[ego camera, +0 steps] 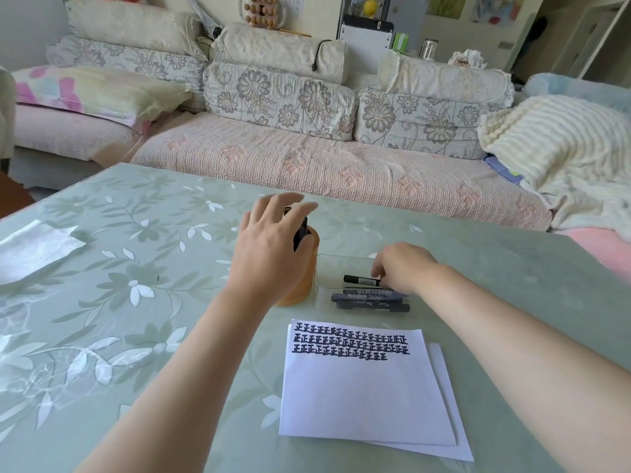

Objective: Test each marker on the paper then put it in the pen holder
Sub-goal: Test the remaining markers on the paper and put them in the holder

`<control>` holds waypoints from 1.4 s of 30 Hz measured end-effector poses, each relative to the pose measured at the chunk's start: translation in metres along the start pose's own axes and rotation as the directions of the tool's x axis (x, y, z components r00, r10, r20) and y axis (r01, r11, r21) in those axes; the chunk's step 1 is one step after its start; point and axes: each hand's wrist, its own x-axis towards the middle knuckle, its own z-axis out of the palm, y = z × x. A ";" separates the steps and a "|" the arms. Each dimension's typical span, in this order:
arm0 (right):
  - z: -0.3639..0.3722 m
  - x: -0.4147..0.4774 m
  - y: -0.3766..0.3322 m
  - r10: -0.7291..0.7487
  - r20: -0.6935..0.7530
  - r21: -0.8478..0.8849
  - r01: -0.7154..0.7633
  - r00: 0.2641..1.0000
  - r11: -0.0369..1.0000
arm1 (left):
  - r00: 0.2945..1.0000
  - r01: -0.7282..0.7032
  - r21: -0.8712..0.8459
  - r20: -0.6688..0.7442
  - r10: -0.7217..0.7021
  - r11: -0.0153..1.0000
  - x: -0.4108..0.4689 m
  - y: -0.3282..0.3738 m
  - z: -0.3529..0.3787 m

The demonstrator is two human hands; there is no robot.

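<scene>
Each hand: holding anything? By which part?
The right hand pinches a black marker by its right end, in the tray. The left hand is spread over the pen holder; whether it grips anything cannot be told.

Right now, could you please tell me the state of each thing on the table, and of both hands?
left hand, open, fingers spread over the pen holder.
right hand, fingers curled on the top marker's end.
pen holder, upright, dark markers inside.
top marker, lying in the tray.
other markers, lying flat, caps on.
tray, clear, holds the loose markers.
paper, flat, three rows of marks, rest blank.
</scene>
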 end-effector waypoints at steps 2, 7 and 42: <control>0.001 0.003 0.000 -0.023 -0.010 0.009 0.023 1.000 1.000 | 0.995 -0.096 -0.041 -0.013 0.096 0.995 -0.004 0.012 -0.001; 0.006 0.006 -0.002 -0.031 -0.025 0.032 0.032 0.999 0.999 | 0.952 -0.205 -0.150 0.200 0.233 0.967 -0.027 0.026 0.017; 0.016 -0.154 -0.006 0.188 -0.215 0.959 0.171 0.958 0.224 | 0.916 -0.028 -0.333 0.370 0.158 0.942 -0.073 0.079 0.011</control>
